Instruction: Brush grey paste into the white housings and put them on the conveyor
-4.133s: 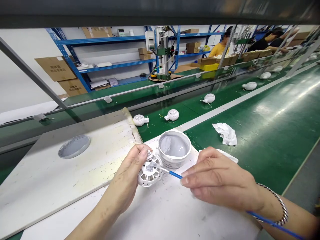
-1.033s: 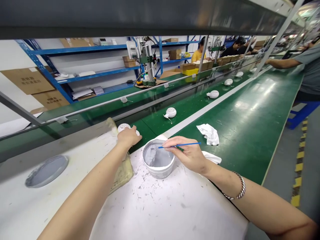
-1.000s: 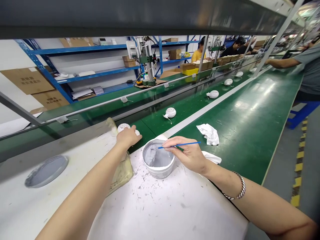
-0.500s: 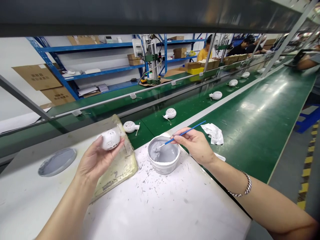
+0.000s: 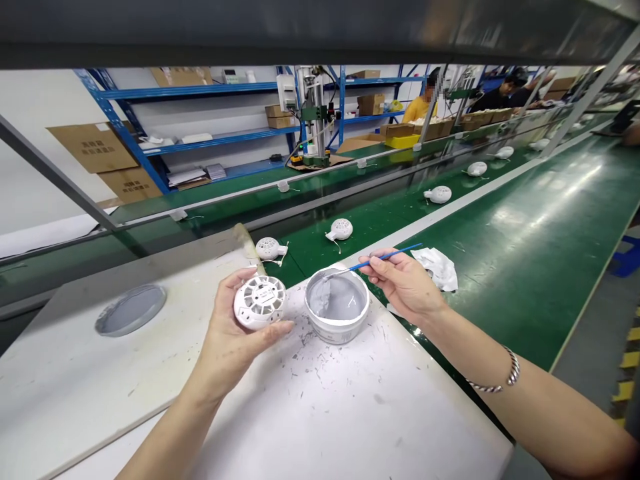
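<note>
In my left hand is a round white vented housing, held by its sides between thumb and fingers. Its face, with a ring of slots and a small label in the middle, is turned up toward me. My right hand pinches a thin blue paintbrush. The brush slants down to the left, its tip at the grey paste inside a white tub. That tub stands on the white worktop, just right of the housing. Grey flecks are scattered round the tub.
A lid smeared with grey lies on a board to the left. Similar white housings with short cords line the green conveyor. A crumpled white tissue is beyond my right hand. Co-workers sit farther back by blue shelves.
My left hand has moved right, closer to the tub, and turned the housing so its slotted, labelled face shows. The brush tip has shifted upward in the tub, nearer its far rim.
</note>
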Action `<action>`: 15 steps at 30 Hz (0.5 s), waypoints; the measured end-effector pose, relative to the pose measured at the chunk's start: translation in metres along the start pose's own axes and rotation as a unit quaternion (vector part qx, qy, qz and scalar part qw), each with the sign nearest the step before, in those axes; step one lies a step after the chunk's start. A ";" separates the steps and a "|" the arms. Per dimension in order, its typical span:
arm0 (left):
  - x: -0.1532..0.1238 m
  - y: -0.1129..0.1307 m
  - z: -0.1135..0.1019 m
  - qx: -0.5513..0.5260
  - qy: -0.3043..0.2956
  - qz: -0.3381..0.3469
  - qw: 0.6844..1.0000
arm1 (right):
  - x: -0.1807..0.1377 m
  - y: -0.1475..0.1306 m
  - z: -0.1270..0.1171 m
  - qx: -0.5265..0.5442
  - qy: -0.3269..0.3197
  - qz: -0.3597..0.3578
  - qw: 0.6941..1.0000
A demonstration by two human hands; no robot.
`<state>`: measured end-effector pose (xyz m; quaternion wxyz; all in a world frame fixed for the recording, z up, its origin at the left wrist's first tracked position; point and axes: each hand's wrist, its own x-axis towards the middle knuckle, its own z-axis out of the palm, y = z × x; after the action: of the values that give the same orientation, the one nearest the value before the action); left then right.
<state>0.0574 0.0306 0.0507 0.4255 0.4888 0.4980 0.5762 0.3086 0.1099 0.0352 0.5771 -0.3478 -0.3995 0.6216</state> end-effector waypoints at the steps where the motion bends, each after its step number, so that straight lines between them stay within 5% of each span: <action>1: -0.003 0.002 0.002 -0.006 -0.010 -0.020 1.000 | 0.000 0.000 -0.001 -0.003 0.000 -0.006 1.000; 9: -0.014 0.019 0.007 -0.110 -0.134 -0.162 0.972 | -0.001 -0.001 -0.001 -0.020 -0.011 -0.026 0.999; 15: -0.018 0.017 0.014 -0.043 -0.074 -0.127 0.988 | -0.003 -0.002 0.000 -0.012 -0.009 -0.024 1.000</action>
<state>0.0745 0.0130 0.0650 0.5518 0.4442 0.4974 0.5007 0.3095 0.1066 0.0371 0.5836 -0.3394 -0.4205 0.6061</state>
